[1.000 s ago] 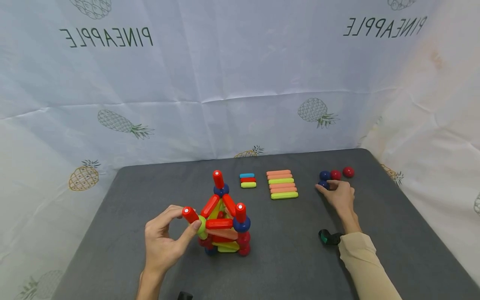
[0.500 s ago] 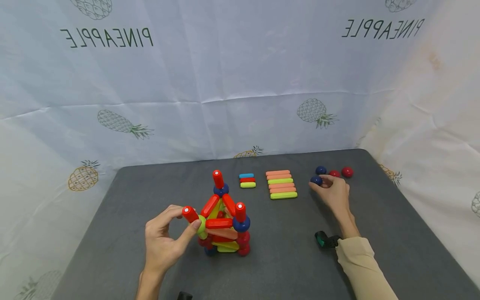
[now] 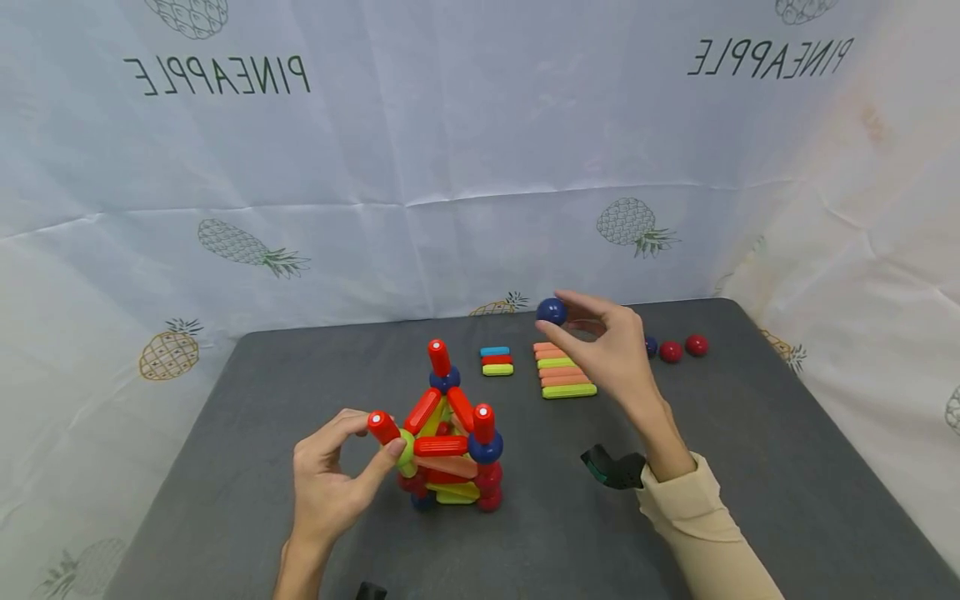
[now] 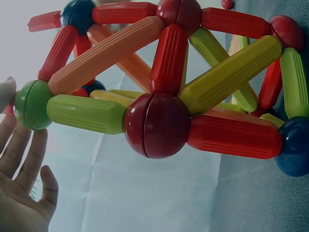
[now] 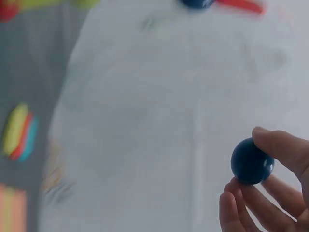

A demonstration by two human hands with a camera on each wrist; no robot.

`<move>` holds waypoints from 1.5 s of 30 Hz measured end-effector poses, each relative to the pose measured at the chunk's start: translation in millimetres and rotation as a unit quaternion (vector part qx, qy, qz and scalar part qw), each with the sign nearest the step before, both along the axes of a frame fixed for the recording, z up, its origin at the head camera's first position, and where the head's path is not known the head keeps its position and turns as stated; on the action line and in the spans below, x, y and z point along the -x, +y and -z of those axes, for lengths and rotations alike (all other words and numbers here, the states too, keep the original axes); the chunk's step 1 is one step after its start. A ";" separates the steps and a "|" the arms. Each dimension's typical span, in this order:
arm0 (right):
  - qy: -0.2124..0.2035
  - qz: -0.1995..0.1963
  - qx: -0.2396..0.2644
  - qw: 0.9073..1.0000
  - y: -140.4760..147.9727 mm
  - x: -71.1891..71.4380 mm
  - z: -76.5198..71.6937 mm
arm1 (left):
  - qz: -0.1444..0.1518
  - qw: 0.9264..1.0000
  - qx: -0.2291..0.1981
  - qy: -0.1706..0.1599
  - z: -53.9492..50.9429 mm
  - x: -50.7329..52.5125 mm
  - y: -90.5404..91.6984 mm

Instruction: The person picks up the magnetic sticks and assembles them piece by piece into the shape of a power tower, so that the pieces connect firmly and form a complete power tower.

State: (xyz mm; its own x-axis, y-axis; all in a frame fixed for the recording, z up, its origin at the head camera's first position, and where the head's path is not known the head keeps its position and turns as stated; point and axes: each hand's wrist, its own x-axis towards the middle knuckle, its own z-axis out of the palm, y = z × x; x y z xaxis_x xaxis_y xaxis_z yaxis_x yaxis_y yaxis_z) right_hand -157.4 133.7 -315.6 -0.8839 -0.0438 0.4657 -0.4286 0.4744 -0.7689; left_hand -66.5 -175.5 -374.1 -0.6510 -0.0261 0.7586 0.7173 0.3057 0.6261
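Note:
A tower of coloured rods and balls [image 3: 441,447] stands on the table, with red rods pointing up from its top corners. At its near left corner my left hand [image 3: 335,477] pinches the green ball [image 4: 33,105], just below a tilted red rod [image 3: 383,427]. My right hand [image 3: 611,346] is raised above the table, pinching a dark blue ball [image 3: 551,312] between thumb and fingers. The right wrist view shows this blue ball [image 5: 251,161] at the fingertips, apart from everything else.
Short blue, red and yellow-green rods [image 3: 497,361] lie at the back. Longer orange and yellow-green rods [image 3: 567,391] lie in a row beside them, partly behind my right hand. Two red balls [image 3: 671,351] and a partly hidden blue ball [image 3: 651,347] sit at the back right.
My right hand has taken a blue ball from the group at the back right, lifted it and carried it left. The left hand stays at the tower's green ball.

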 end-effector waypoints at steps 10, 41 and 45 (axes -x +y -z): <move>0.066 -0.193 0.001 0.979 -73.3 -21.0 -46.1 | -0.008 1.000 0.012 -0.003 -2.4 -0.5 -0.4; 0.053 -0.184 -0.008 0.981 -81.6 -18.4 -38.0 | -0.008 1.000 0.025 -0.016 -2.6 -3.1 -0.2; 0.050 -0.142 -0.012 0.988 -63.3 -7.0 -35.9 | -0.016 0.999 0.026 -0.024 -1.9 -3.8 -0.4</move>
